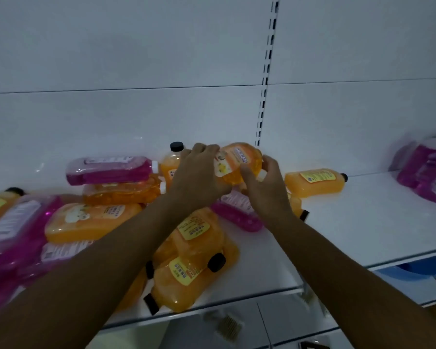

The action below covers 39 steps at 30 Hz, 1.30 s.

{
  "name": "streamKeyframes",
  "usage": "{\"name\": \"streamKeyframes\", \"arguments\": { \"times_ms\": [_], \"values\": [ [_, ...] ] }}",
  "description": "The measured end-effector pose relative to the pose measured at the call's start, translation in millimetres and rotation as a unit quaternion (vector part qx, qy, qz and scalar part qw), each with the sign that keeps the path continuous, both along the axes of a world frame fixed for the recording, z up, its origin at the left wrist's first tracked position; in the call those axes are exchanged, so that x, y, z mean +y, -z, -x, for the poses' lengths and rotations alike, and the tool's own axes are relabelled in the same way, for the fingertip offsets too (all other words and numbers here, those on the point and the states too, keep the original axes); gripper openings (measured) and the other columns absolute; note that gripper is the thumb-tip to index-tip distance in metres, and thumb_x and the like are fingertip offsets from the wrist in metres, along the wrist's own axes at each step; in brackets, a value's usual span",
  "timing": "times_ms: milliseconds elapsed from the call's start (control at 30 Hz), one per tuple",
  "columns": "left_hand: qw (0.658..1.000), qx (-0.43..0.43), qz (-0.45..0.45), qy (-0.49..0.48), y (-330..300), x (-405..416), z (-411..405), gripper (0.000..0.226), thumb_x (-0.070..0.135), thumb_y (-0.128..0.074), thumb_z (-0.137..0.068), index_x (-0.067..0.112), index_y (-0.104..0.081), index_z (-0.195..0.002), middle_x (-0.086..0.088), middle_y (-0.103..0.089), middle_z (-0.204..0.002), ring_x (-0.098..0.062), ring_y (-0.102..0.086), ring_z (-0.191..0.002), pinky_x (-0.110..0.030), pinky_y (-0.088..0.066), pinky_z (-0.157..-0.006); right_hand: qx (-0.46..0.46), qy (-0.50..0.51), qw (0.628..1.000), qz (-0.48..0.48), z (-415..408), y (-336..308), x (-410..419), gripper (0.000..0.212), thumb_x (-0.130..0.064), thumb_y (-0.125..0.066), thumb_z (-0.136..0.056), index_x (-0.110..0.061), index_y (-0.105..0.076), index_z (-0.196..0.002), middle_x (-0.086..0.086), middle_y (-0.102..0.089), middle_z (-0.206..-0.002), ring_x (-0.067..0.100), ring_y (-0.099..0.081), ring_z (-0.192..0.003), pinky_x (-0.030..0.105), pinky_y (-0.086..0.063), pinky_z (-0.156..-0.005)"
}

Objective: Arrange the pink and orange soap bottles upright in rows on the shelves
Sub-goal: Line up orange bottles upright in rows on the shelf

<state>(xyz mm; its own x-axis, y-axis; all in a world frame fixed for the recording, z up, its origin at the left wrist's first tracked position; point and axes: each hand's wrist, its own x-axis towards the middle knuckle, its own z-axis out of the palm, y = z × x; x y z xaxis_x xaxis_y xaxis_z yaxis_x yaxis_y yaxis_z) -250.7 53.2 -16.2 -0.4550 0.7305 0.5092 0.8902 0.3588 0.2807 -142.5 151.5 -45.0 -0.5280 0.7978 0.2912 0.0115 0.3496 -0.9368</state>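
Both hands hold one orange soap bottle (239, 159) tilted above the pile at the shelf's middle. My left hand (199, 175) grips its body from the left; my right hand (264, 182) curls round its white-capped neck end. Behind them one orange bottle with a black cap (170, 162) stands upright. Several orange and pink bottles lie flat in a heap (106, 195) on the white shelf (363, 222). A single orange bottle (315, 181) lies on its side to the right.
Pink bottles (431, 172) are bunched at the far right of the shelf. A slotted upright (264, 96) runs up the white back panel. Bare shelf surface stretches between the heap and the right-hand pink bottles. A lower shelf edge (400, 263) and a blue object (423, 269) show below.
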Motion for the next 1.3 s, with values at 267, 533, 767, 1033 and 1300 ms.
{"name": "streamKeyframes", "arguments": {
  "times_ms": [267,533,767,1033,1300],
  "values": [
    [0.99,-0.007,-0.01,-0.142,-15.7,-123.2,-12.8,0.094,0.055,-0.076,-0.069,0.015,-0.035,-0.144,-0.008,-0.042,-0.14,-0.027,-0.037,-0.129,-0.041,-0.041,-0.1,0.064,-0.094,0.993,0.022,40.8,-18.7,-95.7,0.067,-0.046,-0.07,-0.082,-0.024,-0.041,-0.139,-0.007,-0.054,-0.122,0.012,-0.057,-0.107,0.026,-0.054,-0.082],
    [0.957,-0.138,-0.059,-0.25,-18.7,-308.3,2.5,0.067,0.048,-0.085,-0.062,0.018,-0.055,-0.115,0.004,-0.066,-0.103,-0.012,-0.062,-0.089,-0.031,-0.053,-0.075,0.067,-0.315,0.947,0.018,92.3,-33.4,-255.5,0.061,-0.03,-0.075,-0.082,-0.027,-0.044,-0.134,-0.011,-0.058,-0.111,0.006,-0.063,-0.097,0.018,-0.057,-0.067],
    [0.919,-0.177,-0.161,-0.313,1.3,-482.1,27.9,0.073,0.066,-0.071,-0.06,0.026,-0.056,-0.12,0.008,-0.067,-0.108,-0.008,-0.065,-0.092,-0.04,-0.057,-0.081,0.041,-0.426,0.902,-0.063,156.3,-34.5,-422.2,0.065,-0.027,-0.074,-0.083,-0.028,-0.038,-0.138,-0.003,-0.054,-0.128,0.015,-0.059,-0.108,0.035,-0.057,-0.085],
    [0.879,-0.144,-0.22,-0.398,21.9,-635.3,75.4,0.072,0.043,-0.081,-0.07,0.025,-0.047,-0.131,0.014,-0.056,-0.114,-0.002,-0.055,-0.095,-0.012,-0.048,-0.074,0.018,-0.518,0.85,-0.095,221.4,-33.3,-586.3,0.074,-0.025,-0.075,-0.082,-0.029,-0.032,-0.142,-0.003,-0.046,-0.139,0.018,-0.053,-0.12,0.041,-0.055,-0.093],
    [0.848,-0.149,-0.279,-0.425,62.2,-694.6,149.7,0.07,0.035,-0.081,-0.072,0.024,-0.046,-0.132,0.008,-0.061,-0.121,-0.01,-0.061,-0.104,-0.019,-0.052,-0.083,0.001,-0.537,0.824,-0.179,295.9,-18.7,-657.6,0.079,-0.036,-0.073,-0.082,-0.03,-0.028,-0.147,-0.006,-0.042,-0.14,0.009,-0.045,-0.121,0.028,-0.047,-0.093]
  ]
}}
